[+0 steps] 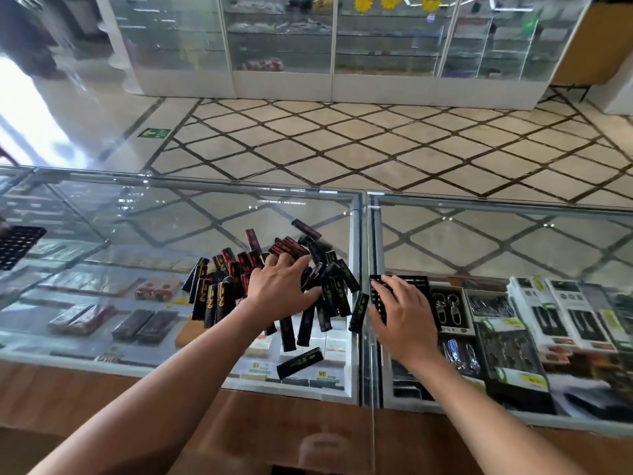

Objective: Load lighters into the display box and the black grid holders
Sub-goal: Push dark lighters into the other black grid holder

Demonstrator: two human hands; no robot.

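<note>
In the head view, the only one there is, a glass-topped bench (pixel 137 214) runs across the lower half. The heap of lighters (pixel 219 293) lies on it near the middle, slim dark sticks with red, gold or green print, crossing one another at all angles. The left hand (pixel 279 289) lies on top of the heap. Its fingers (pixel 294 264) are spread wide and nearly straight, reaching toward 1 o'clock, and they pinch nothing. That suits raking or fanning the pile, so that single lighters come free and a few can be gathered at once. At 3 o'clock of the heap, just across the metal seam between the two glass panes, sits a black grid holder (pixel 416 281). The right hand (pixel 406 317) rests over its near part with the fingers (pixel 383 286) laid out across the cells. I judge that this hand is steadying the holder on the slick glass, close to the heap so each lighter has only a short way to travel. Whether the thumb hooks the holder's edge I cannot tell. The cells that show look unfilled, so loading seems barely begun. One green-printed lighter (pixel 299 362) lies apart at 6 o'clock of the heap. A second grid holder (pixel 19 245) sits at the far 9 o'clock edge, well apart from both hands, probably waiting its turn. I cannot pick out a display box on the bench top. The packaged goods at 4 o'clock lie under the glass.
</note>
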